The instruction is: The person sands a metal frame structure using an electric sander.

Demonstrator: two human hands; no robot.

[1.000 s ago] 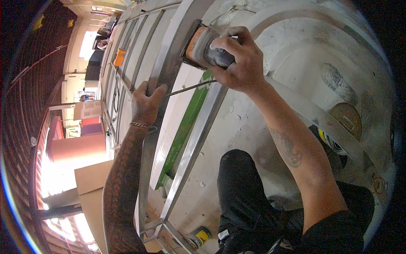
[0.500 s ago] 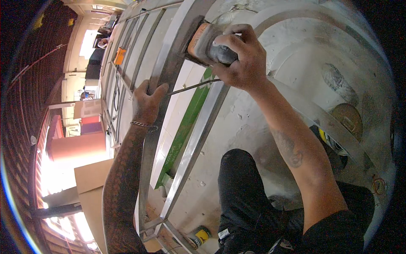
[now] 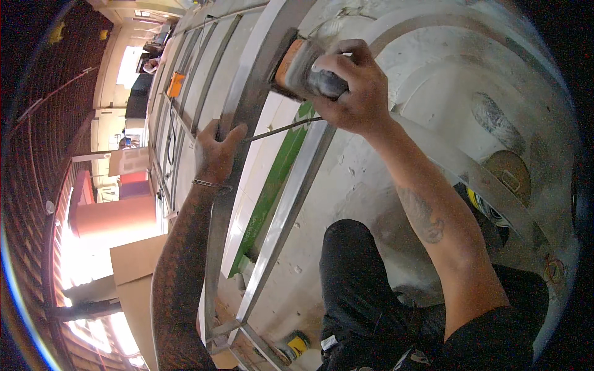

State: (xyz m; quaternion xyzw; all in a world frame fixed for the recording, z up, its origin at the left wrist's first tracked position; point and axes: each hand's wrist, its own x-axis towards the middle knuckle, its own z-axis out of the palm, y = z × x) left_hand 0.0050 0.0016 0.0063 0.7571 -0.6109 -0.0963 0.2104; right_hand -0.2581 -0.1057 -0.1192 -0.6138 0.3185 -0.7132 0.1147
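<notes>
My right hand (image 3: 356,86) is closed around the dark rounded grip of a power sander (image 3: 294,65) with an orange and grey body. The sander's flat base rests against the flat face of a long grey metal bar (image 3: 250,96), part of a welded frame. Farther down the same bar, my left hand (image 3: 216,148) grips it, thumb on one side and fingers over the other edge. A thin dark rod (image 3: 284,128) crosses from beside my left hand to a second, shinier bar (image 3: 281,226). The sander's underside is hidden.
A green strip (image 3: 269,198) and white panels lie beneath the frame. Black-and-yellow cans (image 3: 296,344) stand on the dusty floor, with a curved metal strip (image 3: 476,170) at right. Other metal frames (image 3: 210,68), an orange item (image 3: 176,84) and cardboard (image 3: 139,260) are at left.
</notes>
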